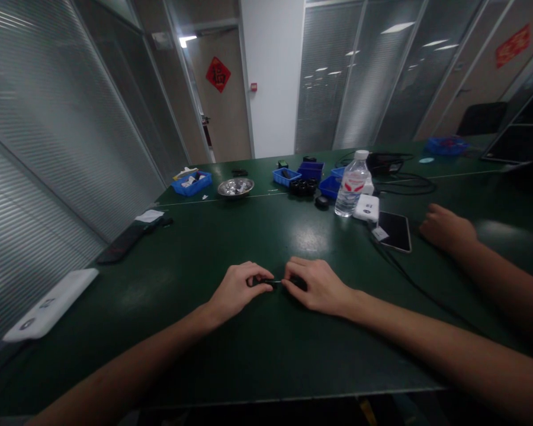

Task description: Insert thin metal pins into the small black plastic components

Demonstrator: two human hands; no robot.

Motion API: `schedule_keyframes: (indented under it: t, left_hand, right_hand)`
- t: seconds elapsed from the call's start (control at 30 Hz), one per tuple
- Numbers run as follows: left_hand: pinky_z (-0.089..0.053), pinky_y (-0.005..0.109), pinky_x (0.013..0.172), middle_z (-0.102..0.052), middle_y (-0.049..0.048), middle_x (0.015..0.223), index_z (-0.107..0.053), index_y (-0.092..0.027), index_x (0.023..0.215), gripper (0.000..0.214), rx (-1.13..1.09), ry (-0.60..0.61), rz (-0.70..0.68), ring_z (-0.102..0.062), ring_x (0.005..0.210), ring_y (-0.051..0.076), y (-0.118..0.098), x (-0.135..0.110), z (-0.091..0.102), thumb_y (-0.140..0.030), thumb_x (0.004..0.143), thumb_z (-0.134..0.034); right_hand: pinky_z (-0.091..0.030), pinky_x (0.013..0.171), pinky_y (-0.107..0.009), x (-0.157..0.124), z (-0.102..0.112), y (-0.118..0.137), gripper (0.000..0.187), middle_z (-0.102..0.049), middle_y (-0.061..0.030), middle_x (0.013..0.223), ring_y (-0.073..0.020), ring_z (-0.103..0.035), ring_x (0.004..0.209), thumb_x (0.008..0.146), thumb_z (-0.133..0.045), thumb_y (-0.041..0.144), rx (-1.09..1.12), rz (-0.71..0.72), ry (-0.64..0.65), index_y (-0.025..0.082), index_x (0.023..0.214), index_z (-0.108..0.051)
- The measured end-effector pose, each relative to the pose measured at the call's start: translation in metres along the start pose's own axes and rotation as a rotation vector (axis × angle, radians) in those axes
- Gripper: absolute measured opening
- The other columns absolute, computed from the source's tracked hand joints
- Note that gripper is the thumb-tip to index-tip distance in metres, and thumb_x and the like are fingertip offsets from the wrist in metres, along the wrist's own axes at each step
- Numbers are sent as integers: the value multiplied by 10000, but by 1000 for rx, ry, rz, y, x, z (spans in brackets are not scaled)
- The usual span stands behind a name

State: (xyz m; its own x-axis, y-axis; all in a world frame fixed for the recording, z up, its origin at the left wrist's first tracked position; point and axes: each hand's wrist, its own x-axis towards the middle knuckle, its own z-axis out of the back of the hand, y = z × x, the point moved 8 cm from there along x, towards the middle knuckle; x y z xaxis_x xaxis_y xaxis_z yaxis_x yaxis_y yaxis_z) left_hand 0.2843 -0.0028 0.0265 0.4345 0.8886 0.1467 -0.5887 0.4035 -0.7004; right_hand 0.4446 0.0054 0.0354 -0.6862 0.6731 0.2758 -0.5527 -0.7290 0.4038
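Note:
Both of my hands rest low over the middle of the green table (195, 236), fingertips nearly meeting. My left hand (233, 290) pinches a small black piece (269, 281) between thumb and fingers. From the right, my right hand (315, 285) is closed around a slim black-handled tool (299, 283), mostly hidden by the fingers. A thin, light metal-looking shaft bridges the gap between the two hands and touches or enters the black piece; which of these, I cannot tell.
Another person's hand (448, 228) rests at the right, near a phone (395, 231), a white power bank (366, 208) and a water bottle (352, 186). Farther back are a metal dish (235, 188) and blue trays (192, 183). A white device (51, 305) lies left.

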Motion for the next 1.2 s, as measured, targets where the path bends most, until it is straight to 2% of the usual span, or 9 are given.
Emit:
schedule_keyframes:
  t: [0.33, 0.53, 0.7, 0.8, 0.93, 1.07, 1.2]
  left_hand:
    - [-480, 306, 771, -718, 54, 1011, -763, -226, 1133, 272, -4, 65, -19, -611, 869, 185, -4, 1, -5, -360, 902, -710]
    - [-476, 295, 782, -711, 40, 1040, -719, -239, 1216, 359, -71, 54, -11, -630, 910, 183, 1, 1, -8, -326, 869, -750]
    - [-473, 300, 783, -717, 54, 1070, -718, -238, 1217, 342, -21, 70, -24, -621, 942, 198, -3, 2, -7, -344, 892, -725]
    - [-483, 340, 870, -704, 57, 1157, -726, -262, 1207, 304, 16, 68, -54, -600, 1049, 222, -7, 1, -6, -353, 919, -692]
    - [-436, 434, 1046, -608, 53, 1355, -736, -301, 1198, 289, 69, 53, -60, -525, 1239, 262, -6, 1, -7, -370, 922, -682]
    - [-417, 465, 1087, -571, 58, 1409, -691, -303, 1269, 364, 70, 45, -54, -496, 1286, 274, -7, 0, -7, -339, 906, -697]
    - [-436, 477, 1059, -594, 75, 1350, -726, -244, 1071, 211, 52, 27, -38, -520, 1243, 284, -11, -3, -2, -344, 886, -708]
  right_hand:
    - [-371, 627, -271, 0, -2, 8, 128, -638, -22, 930, -144, -584, 730, 992, -549, 306, -39, 9, 15, 206, 996, -629]
    - [-373, 642, -271, 0, -1, 2, 148, -626, -17, 932, -145, -586, 750, 1009, -540, 330, -35, -7, -31, 208, 1001, -624]
    - [-361, 631, -268, 0, -2, 0, 157, -628, -16, 941, -140, -585, 751, 1009, -543, 336, -67, -2, -33, 211, 1013, -637]
    - [-342, 604, -268, 1, -1, 0, 147, -632, -20, 947, -135, -569, 722, 994, -563, 329, -124, -2, -14, 212, 998, -652]
    - [-332, 580, -268, 2, 0, 3, 148, -632, -46, 993, -131, -556, 706, 980, -567, 308, -216, 30, 25, 198, 959, -663]
    - [-335, 575, -269, 1, 2, 4, 147, -628, -49, 1021, -130, -557, 704, 970, -574, 310, -215, 47, 24, 202, 954, -672]
    - [-332, 572, -271, 0, 5, 2, 139, -626, -42, 1005, -126, -552, 689, 949, -602, 317, -174, 26, 27, 204, 916, -676]
